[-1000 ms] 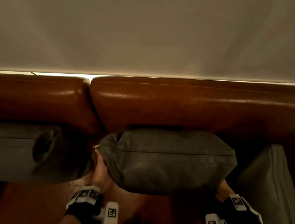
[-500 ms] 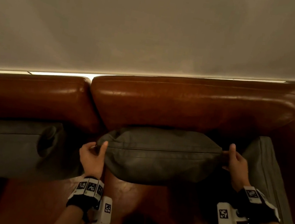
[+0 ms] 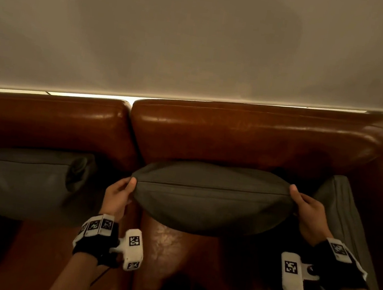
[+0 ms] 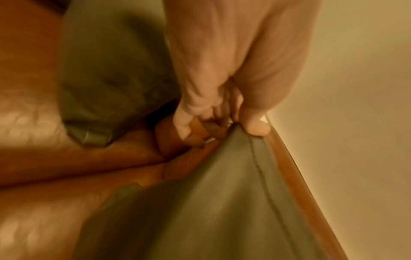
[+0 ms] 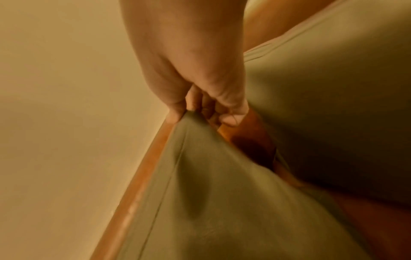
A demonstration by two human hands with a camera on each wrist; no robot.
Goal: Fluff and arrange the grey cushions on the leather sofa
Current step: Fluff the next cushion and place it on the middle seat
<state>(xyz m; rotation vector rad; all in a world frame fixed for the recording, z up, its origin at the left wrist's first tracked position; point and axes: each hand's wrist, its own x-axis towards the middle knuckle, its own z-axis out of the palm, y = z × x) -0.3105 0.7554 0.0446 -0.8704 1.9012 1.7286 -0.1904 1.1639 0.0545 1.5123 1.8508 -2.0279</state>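
middle cushion (image 3: pixel 210 196) against sofa backrest (image 3: pixel 247 140), left cushion (image 3: pixel 21 177) and right cushion (image 3: pixel 339 205) flanking it

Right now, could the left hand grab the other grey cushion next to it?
Probably yes, but not at once. The left hand pinches a corner of the middle cushion and would have to let go first. The left cushion lies close beside it on the sofa, with nothing between them.
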